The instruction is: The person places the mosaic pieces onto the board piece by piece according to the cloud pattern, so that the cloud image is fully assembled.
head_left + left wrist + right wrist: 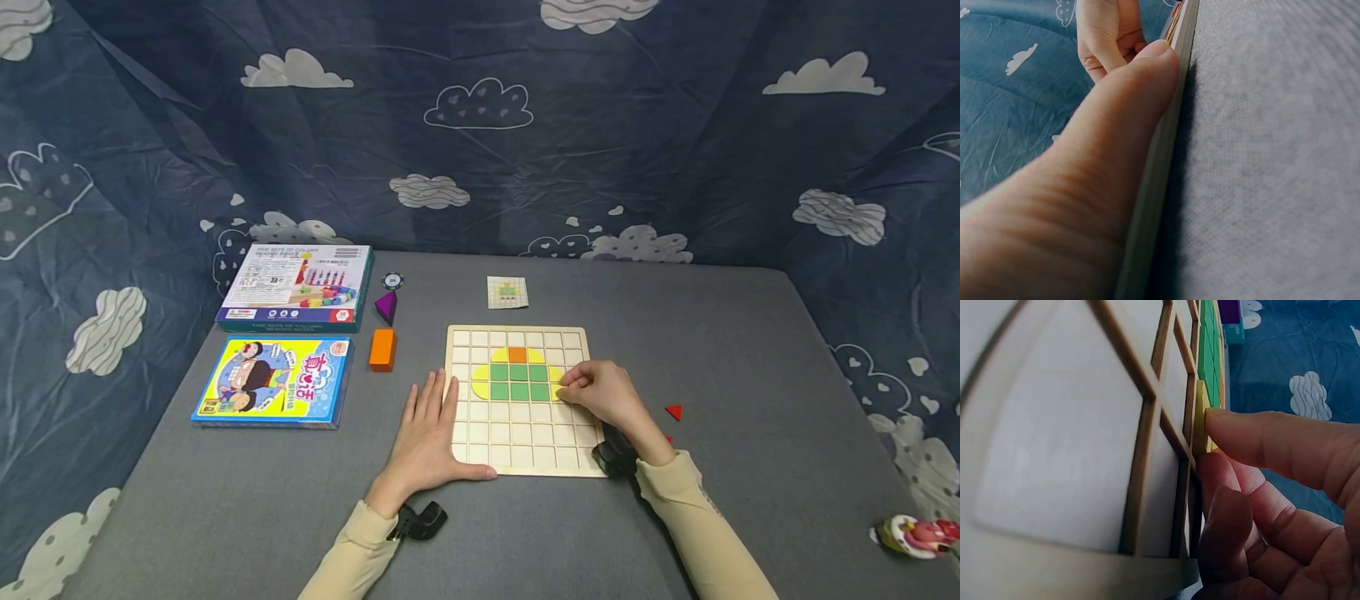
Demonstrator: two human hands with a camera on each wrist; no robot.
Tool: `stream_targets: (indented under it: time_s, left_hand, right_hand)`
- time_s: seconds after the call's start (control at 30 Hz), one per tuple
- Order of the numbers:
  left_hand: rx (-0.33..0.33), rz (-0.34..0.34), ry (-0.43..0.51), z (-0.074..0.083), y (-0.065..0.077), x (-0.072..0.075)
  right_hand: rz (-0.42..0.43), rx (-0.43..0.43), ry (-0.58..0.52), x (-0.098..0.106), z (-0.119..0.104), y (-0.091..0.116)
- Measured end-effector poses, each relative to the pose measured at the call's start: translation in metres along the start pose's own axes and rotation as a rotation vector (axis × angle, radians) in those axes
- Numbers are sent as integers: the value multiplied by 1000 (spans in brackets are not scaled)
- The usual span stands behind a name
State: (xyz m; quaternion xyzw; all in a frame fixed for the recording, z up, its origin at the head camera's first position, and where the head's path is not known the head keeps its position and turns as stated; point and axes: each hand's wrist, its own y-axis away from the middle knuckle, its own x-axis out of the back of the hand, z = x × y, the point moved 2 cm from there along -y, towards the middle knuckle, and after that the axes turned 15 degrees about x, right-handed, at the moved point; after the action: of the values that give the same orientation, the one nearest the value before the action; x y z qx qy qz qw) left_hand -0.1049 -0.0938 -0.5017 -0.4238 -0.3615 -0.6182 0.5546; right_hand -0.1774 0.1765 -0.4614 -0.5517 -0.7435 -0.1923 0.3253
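Observation:
A wooden grid board lies on the table, its middle filled with green squares, an orange square and yellow rounded pieces. My left hand rests with spread fingers along the board's left edge, thumb at the front corner. With thumb and fingertips, my right hand pinches a yellow rounded piece at the right end of the pattern. That piece touches or nearly touches its cell; the fingers hide part of it. Beyond the board lies a small pattern card.
Red triangles lie right of the board, one partly behind the wrist. To the left are a white box, a blue-yellow box, an orange block, a purple pyramid and a round chip. A figurine stands far right.

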Motion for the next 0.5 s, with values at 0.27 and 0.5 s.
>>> stream_targets:
  time_s: [0.27, 0.5]
  left_hand:
    - [2, -3, 4, 0, -1, 0]
    - [1, 0, 4, 0, 0, 0]
  right_hand:
    - [-24, 10, -56, 7, 2, 4]
    - [58, 61, -49, 28, 13, 20]
